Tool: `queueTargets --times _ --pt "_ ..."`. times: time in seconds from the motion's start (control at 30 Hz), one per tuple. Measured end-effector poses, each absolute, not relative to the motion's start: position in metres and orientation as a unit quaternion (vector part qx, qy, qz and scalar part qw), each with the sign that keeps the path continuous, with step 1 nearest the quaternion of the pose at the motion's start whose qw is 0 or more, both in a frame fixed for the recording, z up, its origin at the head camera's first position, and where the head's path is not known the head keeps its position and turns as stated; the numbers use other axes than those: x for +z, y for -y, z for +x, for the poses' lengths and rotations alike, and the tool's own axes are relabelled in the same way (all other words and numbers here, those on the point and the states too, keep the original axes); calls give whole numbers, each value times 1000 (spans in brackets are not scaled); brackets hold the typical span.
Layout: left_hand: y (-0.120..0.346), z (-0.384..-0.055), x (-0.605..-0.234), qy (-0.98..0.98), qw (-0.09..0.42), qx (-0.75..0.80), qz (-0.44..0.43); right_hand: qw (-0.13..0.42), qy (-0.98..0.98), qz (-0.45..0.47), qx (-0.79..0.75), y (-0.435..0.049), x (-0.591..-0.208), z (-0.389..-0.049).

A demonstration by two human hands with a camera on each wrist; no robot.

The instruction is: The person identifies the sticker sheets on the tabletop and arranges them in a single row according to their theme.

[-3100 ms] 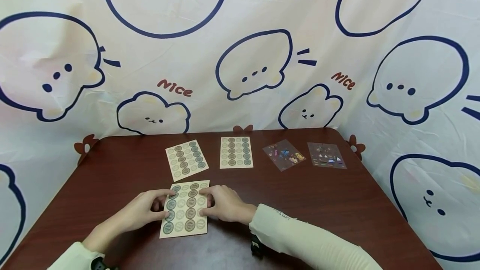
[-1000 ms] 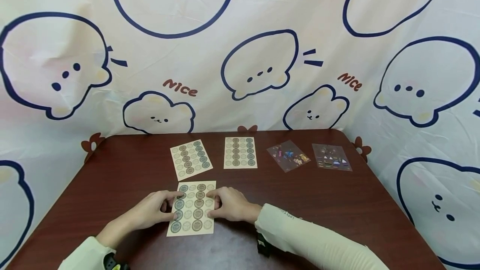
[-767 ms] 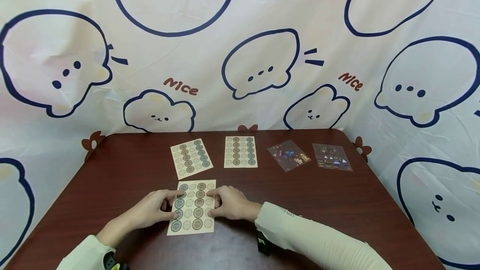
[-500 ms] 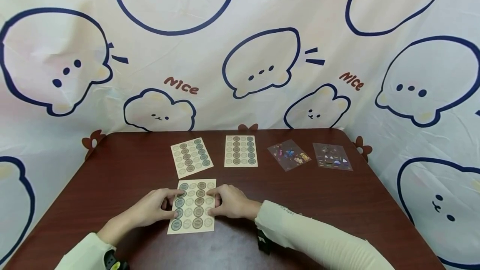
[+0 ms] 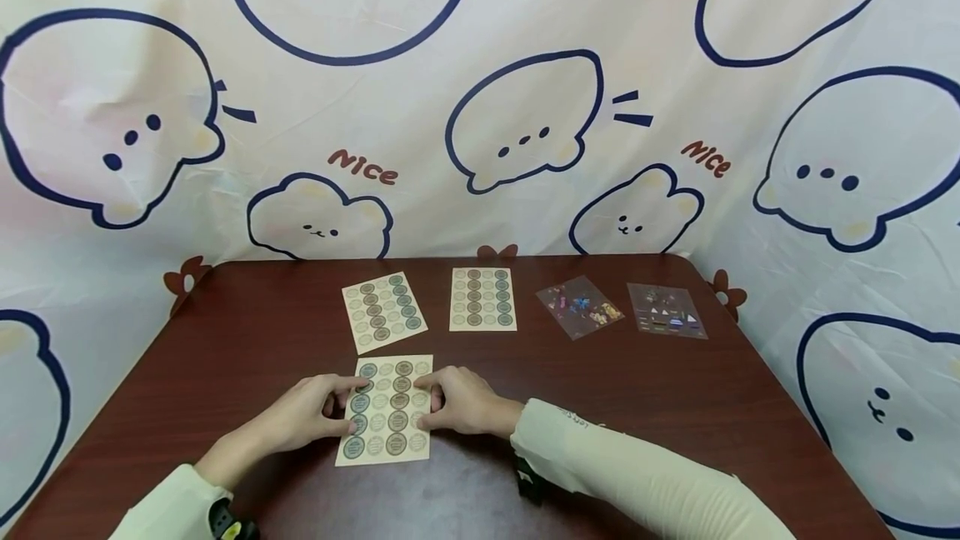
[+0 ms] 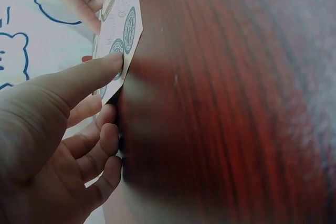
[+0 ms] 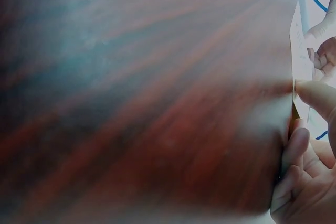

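Observation:
A beige sticker sheet (image 5: 384, 409) with rows of round labels lies flat on the dark wooden table (image 5: 637, 407), close to me. My left hand (image 5: 307, 415) holds its left edge. In the left wrist view the thumb (image 6: 89, 74) lies on top of the sheet (image 6: 123, 30) and the other fingers curl at its edge. My right hand (image 5: 459, 400) holds the right edge the same way. In the right wrist view one fingertip (image 7: 307, 88) rests on the sheet (image 7: 298, 51) and the rest are curled below it.
Further back lie two more beige sticker sheets, the left one (image 5: 384, 312) tilted and the other (image 5: 482, 299) straight. Right of them are two clear sticker sheets (image 5: 578, 307) (image 5: 667, 310). A cartoon-print cloth (image 5: 525, 107) hangs behind and beside the table.
Since the earliest frame the near sheet has turned slightly to lie straighter, and both hands have kept hold of its edges. Over the last second almost nothing moved.

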State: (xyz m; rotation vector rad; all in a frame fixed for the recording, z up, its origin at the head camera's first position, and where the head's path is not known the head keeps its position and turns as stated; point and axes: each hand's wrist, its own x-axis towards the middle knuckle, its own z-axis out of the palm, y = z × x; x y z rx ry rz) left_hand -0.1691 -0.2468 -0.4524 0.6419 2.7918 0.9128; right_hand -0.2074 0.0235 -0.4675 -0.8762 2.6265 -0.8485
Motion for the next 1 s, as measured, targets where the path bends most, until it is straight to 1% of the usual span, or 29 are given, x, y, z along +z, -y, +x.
queueTargets --times 0.13,0.4,0.6,1.0 --pt "248 -171 -454 -925 59 303 219 124 -902 -295 -291 -23 -467 -207" --pt "250 -169 -457 -922 82 319 206 127 -899 -296 -295 -24 -469 -206" --pt "249 -168 -459 -918 76 324 215 125 -894 -300 -308 -25 -468 -207" --pt "251 -171 -458 -915 80 330 219 131 -893 -305 -304 -24 -469 -209"
